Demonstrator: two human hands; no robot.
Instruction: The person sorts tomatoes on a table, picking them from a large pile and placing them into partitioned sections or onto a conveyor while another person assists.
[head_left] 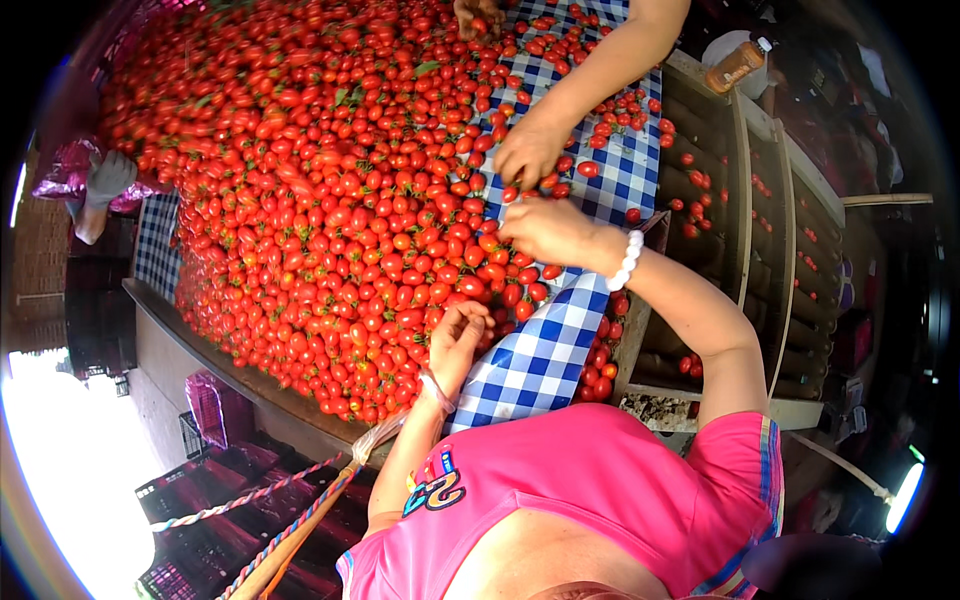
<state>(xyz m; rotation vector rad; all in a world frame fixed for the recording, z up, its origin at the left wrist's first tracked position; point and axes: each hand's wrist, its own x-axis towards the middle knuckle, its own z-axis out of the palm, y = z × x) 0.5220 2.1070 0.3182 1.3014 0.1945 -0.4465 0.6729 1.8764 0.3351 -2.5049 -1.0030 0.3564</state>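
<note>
A broad heap of small red cherry tomatoes point(330, 270) lies on a blue-and-white checked cloth point(530, 365). My left hand point(458, 338) rests at the heap's near edge, its fingers curled in beside several tomatoes; whether one is inside them is hidden. To the right and farther off, my right hand point(553, 232), below a white beaded bracelet point(627, 260), bends over tomatoes at the heap's right edge. Its fingers are closed together, tips down, and what they grip cannot be made out. Just beyond it, a co-worker's hand point(532, 148) reaches down onto the tomatoes.
Right of the cloth, a wooden-framed sloping rack point(745, 200) has scattered tomatoes in its channels. A bottle of brown drink point(738, 66) stands at its far end. A gloved hand point(110, 178) shows at far left. Dark crates point(240, 510) and twisted ropes point(250, 492) lie near left.
</note>
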